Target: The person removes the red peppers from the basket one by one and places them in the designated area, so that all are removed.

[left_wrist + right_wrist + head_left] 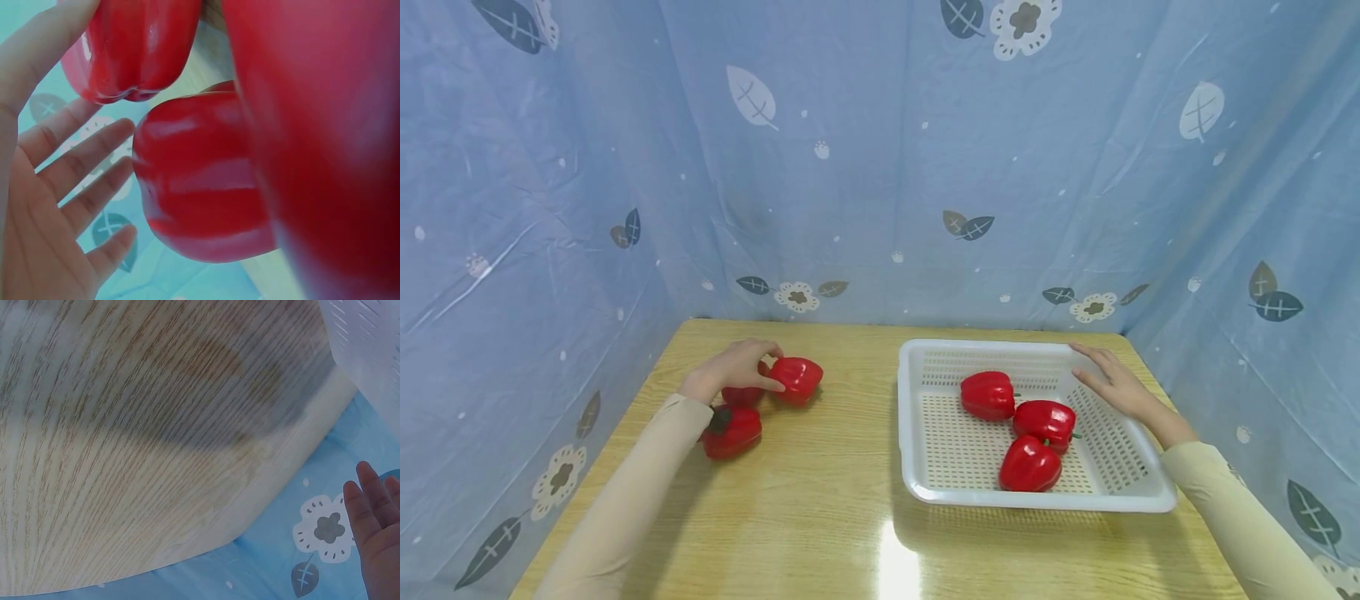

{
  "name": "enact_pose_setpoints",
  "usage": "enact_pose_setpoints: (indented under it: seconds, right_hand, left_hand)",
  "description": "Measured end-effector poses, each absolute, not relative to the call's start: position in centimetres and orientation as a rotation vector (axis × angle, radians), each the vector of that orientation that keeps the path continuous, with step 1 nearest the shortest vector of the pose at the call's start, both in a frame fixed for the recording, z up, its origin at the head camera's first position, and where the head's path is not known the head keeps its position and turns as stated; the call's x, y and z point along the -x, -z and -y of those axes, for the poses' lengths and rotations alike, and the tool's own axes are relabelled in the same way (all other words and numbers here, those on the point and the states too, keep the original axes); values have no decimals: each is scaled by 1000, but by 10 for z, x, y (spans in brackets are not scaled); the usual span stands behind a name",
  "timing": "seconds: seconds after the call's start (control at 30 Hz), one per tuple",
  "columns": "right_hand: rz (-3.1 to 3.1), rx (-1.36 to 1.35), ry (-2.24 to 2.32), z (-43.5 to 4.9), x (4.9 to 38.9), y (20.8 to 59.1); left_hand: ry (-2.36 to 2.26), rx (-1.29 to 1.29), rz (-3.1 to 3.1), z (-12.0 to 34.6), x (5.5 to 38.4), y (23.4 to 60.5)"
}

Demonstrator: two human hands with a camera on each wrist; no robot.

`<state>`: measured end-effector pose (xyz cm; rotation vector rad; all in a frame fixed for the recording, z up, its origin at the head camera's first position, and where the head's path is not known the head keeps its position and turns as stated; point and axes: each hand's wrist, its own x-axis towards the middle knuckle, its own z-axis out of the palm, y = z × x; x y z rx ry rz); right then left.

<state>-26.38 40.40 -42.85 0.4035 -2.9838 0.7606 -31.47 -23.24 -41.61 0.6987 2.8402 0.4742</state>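
My left hand [736, 368] is at the left of the table, thumb and index finger on either side of a glossy red bell pepper [797, 377]. In the left wrist view the thumb lies along that bell pepper [140, 50], while the other fingers spread apart. Beneath the hand sits a second red pepper [743, 397], partly covered. A third pepper [736, 435] lies nearer, by the wrist. On the right, my right hand [1112, 385] is at the right rim of a white plastic basket [943, 442], its fingers extended and holding nothing.
Inside the basket lie three red peppers, one toward the back [987, 396], one in the middle [1045, 423] and one in front [1030, 465]. The wooden table [820, 517] ends at a blue patterned curtain [850, 167] behind and at both sides.
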Motion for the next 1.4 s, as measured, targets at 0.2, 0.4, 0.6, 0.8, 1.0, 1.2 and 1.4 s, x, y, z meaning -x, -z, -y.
enact_pose_setpoints:
  seconds: [0.2,0.4,0.6,0.8,1.0,1.2,1.4]
  right_hand:
    - [2973,-416,-765,-406,265,430]
    - [2968,-424,-764,-407,265,430]
    - [2956,-434,-774,-407,265,430]
    - [2957,-432,-776,-407,265,430]
    - [2959,-428,-770,-407,265,431]
    - [2959,-429,-773,-407,266,431]
    - [2962,-427,-776,-406,266,431]
  left_hand:
    - [-476,-713,-2836,234,317,416]
    - [-480,-750,-2830,233,320,414]
    - [-486,-778,-2831,227,321,410]
    - [-477,-837,-2839,218,322,405]
    - [-531,-840,-2809,208,324,400]
    - [-564,-855,-2785,198,326,397]
    - [-572,-911,-2782,187,329,395]
